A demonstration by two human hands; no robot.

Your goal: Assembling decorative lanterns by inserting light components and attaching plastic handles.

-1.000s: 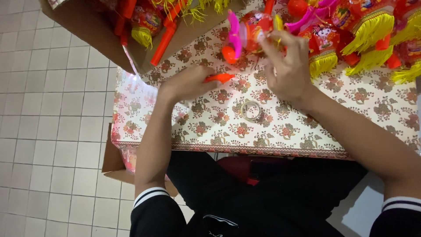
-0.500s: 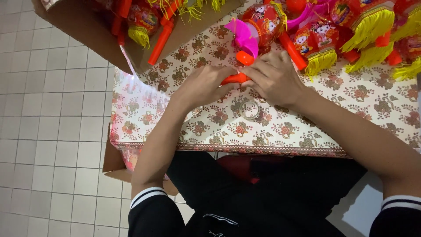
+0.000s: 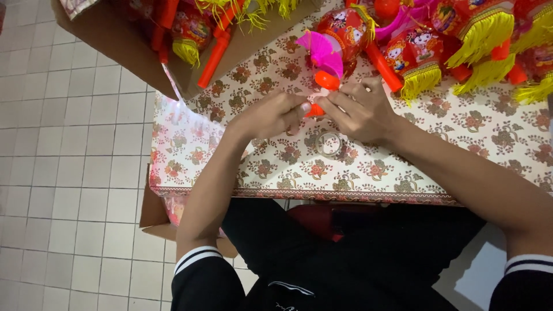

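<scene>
Floral tablecloth | cardboard box: tasselled lanterns | both hands' fingers pinch orange handle

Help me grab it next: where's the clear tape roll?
Head view: the clear tape roll lies on the floral tablecloth, just below the right hand, near the table's front edge.

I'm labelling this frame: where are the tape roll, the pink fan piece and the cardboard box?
tape roll (image 3: 330, 144), head view, on its clear ring.
pink fan piece (image 3: 321, 50), head view, on its pleats.
cardboard box (image 3: 109, 43), head view, on its outer wall.
</scene>
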